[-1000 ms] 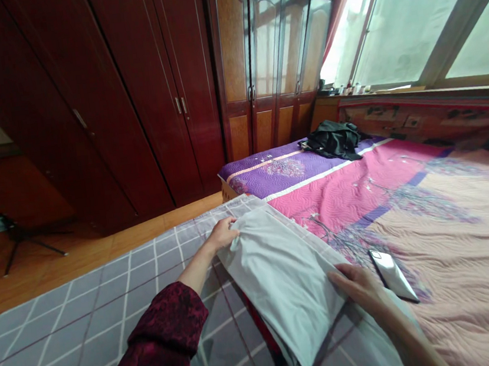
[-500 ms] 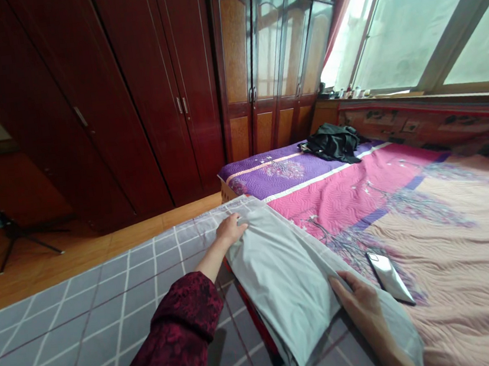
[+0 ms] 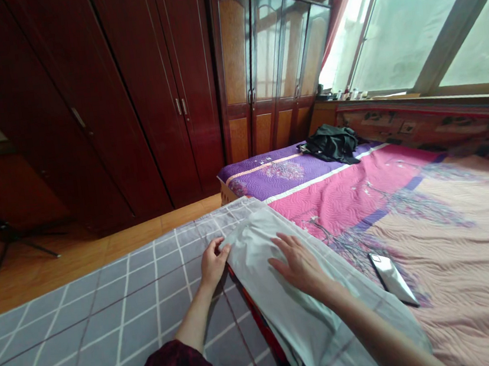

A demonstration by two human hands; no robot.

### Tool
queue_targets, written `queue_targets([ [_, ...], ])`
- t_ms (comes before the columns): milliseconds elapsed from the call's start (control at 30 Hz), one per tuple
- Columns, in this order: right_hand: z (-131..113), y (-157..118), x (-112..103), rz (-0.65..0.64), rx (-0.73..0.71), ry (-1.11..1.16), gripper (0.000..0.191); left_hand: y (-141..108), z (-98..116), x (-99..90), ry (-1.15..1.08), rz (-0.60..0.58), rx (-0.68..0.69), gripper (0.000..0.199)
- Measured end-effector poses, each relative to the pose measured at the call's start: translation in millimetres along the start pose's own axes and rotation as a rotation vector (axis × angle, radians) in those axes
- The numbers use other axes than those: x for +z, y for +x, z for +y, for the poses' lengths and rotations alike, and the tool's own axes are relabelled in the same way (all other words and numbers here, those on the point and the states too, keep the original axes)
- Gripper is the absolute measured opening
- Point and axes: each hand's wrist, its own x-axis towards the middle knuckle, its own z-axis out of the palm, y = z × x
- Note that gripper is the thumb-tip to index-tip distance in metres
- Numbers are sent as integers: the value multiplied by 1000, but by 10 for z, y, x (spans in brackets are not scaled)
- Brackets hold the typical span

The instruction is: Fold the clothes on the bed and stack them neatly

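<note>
A pale grey folded cloth lies on a grey checked surface, with red and dark fabric showing under its left edge. My left hand is at the cloth's upper left edge, its fingers curled and thumb against the edge, pinching the fabric there. Flat on top of the cloth rests my right hand, fingers spread, holding nothing.
A phone lies on the patterned bedspread to the right. Black clothing is heaped at the bed's far side. Dark red wardrobes stand behind, and a tripod is on the floor at left.
My right hand has moved from the cloth's right edge up and left onto its top. My left hand has slid down and left along the upper edge.
</note>
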Motion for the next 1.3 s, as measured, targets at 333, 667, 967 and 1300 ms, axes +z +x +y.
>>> queue_targets([
  [333, 173, 768, 422, -80, 199, -77, 57, -19, 3, 55, 121, 85, 39, 27],
  [667, 137, 815, 488, -118, 218, -106, 61, -152, 145, 112, 376, -349, 406, 56],
  [967, 202, -215, 288, -113, 193, -136, 68, -151, 77, 53, 450, -337, 394, 70],
  [1300, -156, 306, 240, -178, 51, -132, 69, -170, 42, 73, 455, -199, 450, 63],
])
